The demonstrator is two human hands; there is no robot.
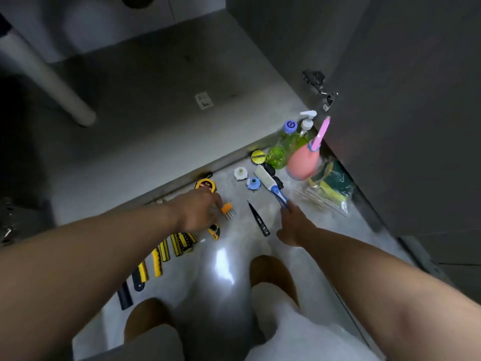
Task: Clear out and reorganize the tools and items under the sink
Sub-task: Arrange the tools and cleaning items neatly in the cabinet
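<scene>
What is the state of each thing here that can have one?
cabinet door: open
green bottle: upright, capped
pump bottle: upright
tape measure: lying flat
black snips: lying flat, untouched
left hand: fingertips at hex key set, grip unclear
right hand: fingertips at brush handle, grip unclear
</scene>
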